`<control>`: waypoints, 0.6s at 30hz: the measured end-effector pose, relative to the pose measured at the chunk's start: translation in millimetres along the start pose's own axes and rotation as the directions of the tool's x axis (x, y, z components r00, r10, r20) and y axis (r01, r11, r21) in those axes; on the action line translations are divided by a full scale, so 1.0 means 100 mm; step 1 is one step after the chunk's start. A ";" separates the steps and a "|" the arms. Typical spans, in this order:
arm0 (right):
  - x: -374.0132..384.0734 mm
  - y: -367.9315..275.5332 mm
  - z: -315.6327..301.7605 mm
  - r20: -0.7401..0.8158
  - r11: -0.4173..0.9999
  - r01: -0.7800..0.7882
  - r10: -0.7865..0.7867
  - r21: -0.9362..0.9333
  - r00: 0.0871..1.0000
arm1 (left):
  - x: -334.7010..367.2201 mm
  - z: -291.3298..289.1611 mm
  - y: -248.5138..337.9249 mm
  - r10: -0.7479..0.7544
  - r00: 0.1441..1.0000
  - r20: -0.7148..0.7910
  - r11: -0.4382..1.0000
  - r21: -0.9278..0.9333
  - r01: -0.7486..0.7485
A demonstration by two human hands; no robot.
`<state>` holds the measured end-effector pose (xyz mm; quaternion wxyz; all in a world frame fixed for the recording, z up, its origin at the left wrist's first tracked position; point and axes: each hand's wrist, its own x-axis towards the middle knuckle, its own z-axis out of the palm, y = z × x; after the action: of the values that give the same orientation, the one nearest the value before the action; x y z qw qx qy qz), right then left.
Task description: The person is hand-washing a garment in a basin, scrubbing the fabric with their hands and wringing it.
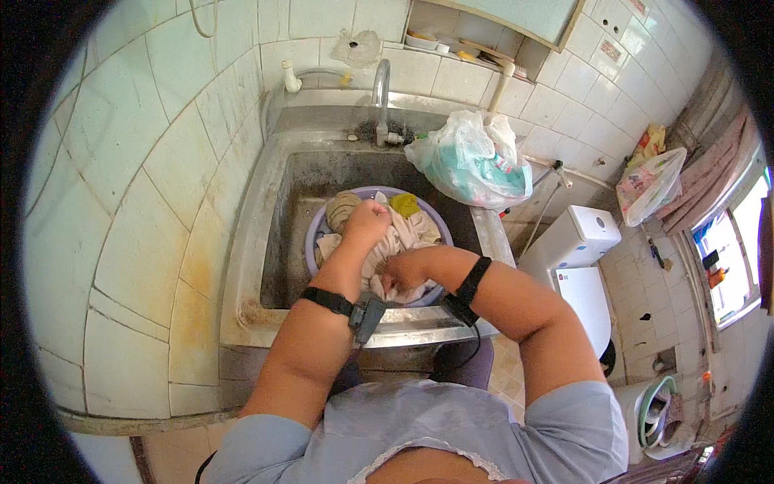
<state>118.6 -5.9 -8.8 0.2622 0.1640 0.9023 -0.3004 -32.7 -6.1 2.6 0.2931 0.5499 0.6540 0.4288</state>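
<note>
A purple basin full of wet-looking laundry sits inside the metal sink. My left hand is closed in a fist at the basin's middle, gripping a cream cloth. Lower and a little to the right, my right hand curls its fingers round the same bunched cloth; its fingertips are partly hidden. In the basin, a beige striped cloth lies by the left hand's far side, and a yellow-green cloth lies at the far right. Black straps with small devices circle both forearms.
A metal faucet rises behind the sink. A stuffed plastic bag rests on the sink's far right corner. To the right stands a white toilet; a tiled wall closes the left side. Another bag hangs near the window.
</note>
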 end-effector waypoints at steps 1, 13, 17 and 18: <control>0.15 0.29 0.17 -0.010 1.000 -0.016 0.016 -0.001 1.000 | 0.02 0.06 0.04 0.017 1.000 0.020 1.000 -0.008 -0.017; 0.50 0.19 0.01 0.286 0.865 -0.065 0.234 -0.497 0.929 | 0.03 0.11 0.13 -0.009 0.999 0.042 0.999 -0.035 0.010; 0.17 0.52 -0.32 -0.003 0.957 0.066 -0.070 -0.281 0.998 | 0.15 0.23 0.02 -0.025 0.998 0.062 0.998 -0.062 0.029; 0.02 0.48 -0.44 -0.162 0.983 0.085 -0.112 -0.164 0.980 | 0.17 0.23 -0.04 -0.037 0.996 0.078 0.995 -0.091 0.045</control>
<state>122.3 58.9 -2.0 0.1809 0.1230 0.9492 -0.2261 -18.3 15.3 -10.0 0.3518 0.5381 0.6329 0.4314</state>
